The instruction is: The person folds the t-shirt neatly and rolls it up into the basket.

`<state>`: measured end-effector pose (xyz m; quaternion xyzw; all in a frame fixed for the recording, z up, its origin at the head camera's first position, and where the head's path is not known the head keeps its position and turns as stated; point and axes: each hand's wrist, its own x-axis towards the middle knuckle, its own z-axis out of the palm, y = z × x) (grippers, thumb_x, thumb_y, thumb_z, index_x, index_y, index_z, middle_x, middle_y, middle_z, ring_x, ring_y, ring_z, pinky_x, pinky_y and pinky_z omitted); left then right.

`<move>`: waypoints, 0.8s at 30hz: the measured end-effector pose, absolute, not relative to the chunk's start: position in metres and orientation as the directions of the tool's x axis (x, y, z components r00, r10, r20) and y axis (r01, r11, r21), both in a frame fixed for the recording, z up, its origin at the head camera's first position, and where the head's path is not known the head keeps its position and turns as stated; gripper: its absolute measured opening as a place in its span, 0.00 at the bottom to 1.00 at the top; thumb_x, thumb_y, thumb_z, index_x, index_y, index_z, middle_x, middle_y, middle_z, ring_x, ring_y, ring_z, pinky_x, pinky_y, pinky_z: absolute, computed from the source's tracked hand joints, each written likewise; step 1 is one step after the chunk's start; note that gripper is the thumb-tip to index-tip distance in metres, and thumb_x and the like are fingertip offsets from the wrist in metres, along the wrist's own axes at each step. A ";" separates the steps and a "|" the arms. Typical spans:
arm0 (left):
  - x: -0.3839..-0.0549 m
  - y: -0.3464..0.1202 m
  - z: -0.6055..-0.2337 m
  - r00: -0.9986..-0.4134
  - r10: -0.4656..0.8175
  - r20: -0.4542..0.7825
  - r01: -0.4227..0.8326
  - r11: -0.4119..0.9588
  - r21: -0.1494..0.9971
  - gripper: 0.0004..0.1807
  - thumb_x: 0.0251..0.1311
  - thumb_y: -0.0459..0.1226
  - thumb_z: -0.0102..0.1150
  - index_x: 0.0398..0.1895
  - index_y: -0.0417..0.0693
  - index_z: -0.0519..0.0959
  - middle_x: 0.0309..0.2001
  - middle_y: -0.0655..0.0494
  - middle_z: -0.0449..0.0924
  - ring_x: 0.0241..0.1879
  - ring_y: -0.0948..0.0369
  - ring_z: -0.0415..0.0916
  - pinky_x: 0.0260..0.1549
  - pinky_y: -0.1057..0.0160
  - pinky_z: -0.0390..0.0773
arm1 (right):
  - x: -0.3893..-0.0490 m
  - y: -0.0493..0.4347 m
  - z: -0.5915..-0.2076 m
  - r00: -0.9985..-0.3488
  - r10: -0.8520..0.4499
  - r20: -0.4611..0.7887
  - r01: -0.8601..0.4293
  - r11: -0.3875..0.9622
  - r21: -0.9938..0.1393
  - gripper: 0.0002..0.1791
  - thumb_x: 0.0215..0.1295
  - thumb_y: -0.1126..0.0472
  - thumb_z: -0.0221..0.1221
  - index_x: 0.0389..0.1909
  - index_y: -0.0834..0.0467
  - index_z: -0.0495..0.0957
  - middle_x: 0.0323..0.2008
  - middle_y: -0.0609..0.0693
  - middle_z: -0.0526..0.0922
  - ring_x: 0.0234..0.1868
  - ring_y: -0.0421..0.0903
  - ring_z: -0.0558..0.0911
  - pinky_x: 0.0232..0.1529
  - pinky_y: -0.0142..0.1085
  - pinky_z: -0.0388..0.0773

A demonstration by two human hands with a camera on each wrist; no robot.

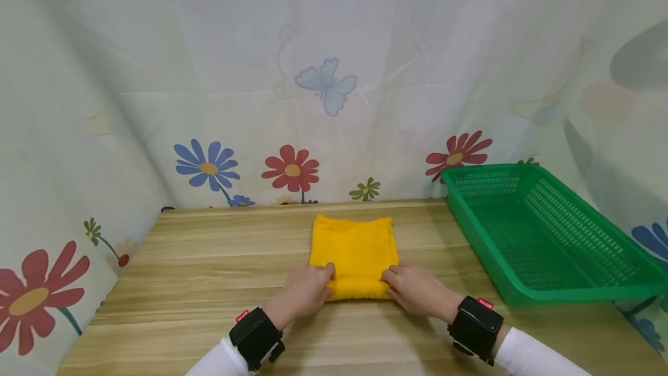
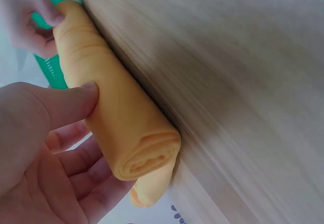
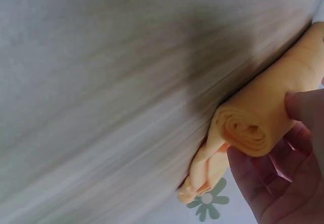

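A yellow cloth [image 1: 356, 247] lies on the wooden table, its near end rolled up and its far part flat. The spiral end of the roll [image 2: 119, 113] shows in the left wrist view, and the other end of the yellow roll [image 3: 268, 107] in the right wrist view. My left hand [image 1: 307, 289] grips the left end of the roll, thumb on the near side and fingers over the top. At the right end my right hand [image 1: 417, 289] holds it the same way. The cloth's underside is hidden.
A green plastic basket [image 1: 480, 254] with perforated walls stands at the right of the wooden table [image 1: 219, 266]. Behind and beside the table hangs a pale curtain [image 1: 235, 74] printed with flowers and butterflies.
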<state>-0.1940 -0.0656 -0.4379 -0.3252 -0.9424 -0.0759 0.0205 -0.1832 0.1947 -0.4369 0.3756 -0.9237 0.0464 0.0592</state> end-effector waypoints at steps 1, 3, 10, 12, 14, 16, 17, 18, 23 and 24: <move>-0.193 -0.066 -0.437 -0.793 0.605 0.077 0.608 0.778 0.157 0.11 0.57 0.42 0.63 0.38 0.48 0.74 0.22 0.60 0.73 0.20 0.65 0.68 0.18 0.68 0.66 | -0.184 0.196 -0.437 -0.711 -0.689 0.141 -0.702 0.708 -0.078 0.07 0.63 0.58 0.60 0.37 0.58 0.77 0.30 0.46 0.78 0.29 0.39 0.72 0.32 0.33 0.74; -0.192 -0.067 -0.436 -0.803 0.593 0.056 0.590 0.780 0.208 0.11 0.58 0.42 0.62 0.39 0.48 0.72 0.21 0.61 0.70 0.19 0.65 0.65 0.18 0.68 0.64 | -0.185 0.199 -0.438 -0.705 -0.695 0.145 -0.710 0.691 -0.138 0.06 0.63 0.60 0.58 0.37 0.58 0.77 0.29 0.45 0.77 0.29 0.37 0.71 0.31 0.32 0.73; -0.199 -0.066 -0.432 -0.827 0.561 -0.016 0.536 0.797 0.277 0.09 0.62 0.40 0.58 0.35 0.44 0.71 0.20 0.58 0.67 0.19 0.64 0.64 0.17 0.68 0.65 | -0.189 0.196 -0.440 -0.713 -0.676 0.186 -0.701 0.688 -0.187 0.04 0.66 0.63 0.55 0.35 0.60 0.77 0.26 0.44 0.70 0.26 0.36 0.66 0.28 0.28 0.67; -0.204 -0.064 -0.433 -0.829 0.559 -0.027 0.532 0.801 0.275 0.09 0.62 0.39 0.58 0.34 0.44 0.71 0.21 0.58 0.67 0.19 0.64 0.64 0.18 0.68 0.66 | -0.192 0.195 -0.440 -0.723 -0.668 0.177 -0.691 0.698 -0.186 0.04 0.66 0.64 0.55 0.34 0.61 0.76 0.26 0.44 0.68 0.26 0.37 0.65 0.28 0.28 0.67; -0.208 -0.062 -0.433 -0.832 0.554 -0.027 0.530 0.808 0.258 0.08 0.61 0.39 0.59 0.34 0.43 0.73 0.24 0.57 0.68 0.21 0.63 0.65 0.20 0.68 0.68 | -0.196 0.193 -0.441 -0.732 -0.662 0.163 -0.681 0.700 -0.216 0.04 0.67 0.65 0.54 0.34 0.62 0.74 0.26 0.45 0.67 0.25 0.37 0.64 0.27 0.28 0.66; -0.212 -0.060 -0.434 -0.837 0.548 -0.011 0.533 0.818 0.218 0.08 0.60 0.39 0.60 0.33 0.44 0.75 0.27 0.55 0.70 0.24 0.61 0.67 0.24 0.66 0.71 | -0.201 0.193 -0.440 -0.734 -0.662 0.150 -0.675 0.688 -0.267 0.02 0.67 0.67 0.53 0.35 0.62 0.71 0.24 0.45 0.65 0.24 0.37 0.64 0.26 0.28 0.65; -0.214 -0.059 -0.434 -0.840 0.542 0.002 0.532 0.824 0.194 0.08 0.59 0.39 0.61 0.33 0.44 0.76 0.28 0.54 0.71 0.26 0.60 0.68 0.27 0.64 0.71 | -0.203 0.192 -0.440 -0.734 -0.664 0.142 -0.672 0.680 -0.293 0.03 0.66 0.68 0.53 0.35 0.62 0.69 0.24 0.45 0.64 0.23 0.37 0.63 0.25 0.28 0.64; -0.214 -0.058 -0.434 -0.844 0.536 0.011 0.530 0.831 0.167 0.08 0.58 0.40 0.62 0.33 0.45 0.76 0.29 0.54 0.71 0.28 0.59 0.68 0.29 0.63 0.72 | -0.205 0.192 -0.439 -0.737 -0.663 0.130 -0.664 0.677 -0.317 0.04 0.66 0.68 0.53 0.35 0.62 0.67 0.23 0.45 0.63 0.23 0.37 0.63 0.25 0.28 0.63; -0.213 -0.054 -0.431 -0.842 0.535 0.064 0.537 0.843 0.024 0.14 0.55 0.42 0.65 0.39 0.42 0.77 0.33 0.50 0.73 0.33 0.55 0.69 0.35 0.58 0.74 | -0.209 0.190 -0.433 -0.757 -0.651 0.059 -0.628 0.700 -0.340 0.07 0.66 0.66 0.54 0.36 0.60 0.63 0.20 0.44 0.60 0.21 0.38 0.63 0.24 0.28 0.63; -0.212 -0.053 -0.431 -0.836 0.543 0.077 0.545 0.839 0.001 0.15 0.55 0.41 0.65 0.40 0.42 0.77 0.32 0.50 0.73 0.33 0.55 0.69 0.35 0.58 0.74 | -0.209 0.189 -0.432 -0.763 -0.644 0.049 -0.622 0.711 -0.327 0.07 0.66 0.66 0.54 0.36 0.60 0.64 0.20 0.44 0.60 0.21 0.39 0.63 0.24 0.29 0.63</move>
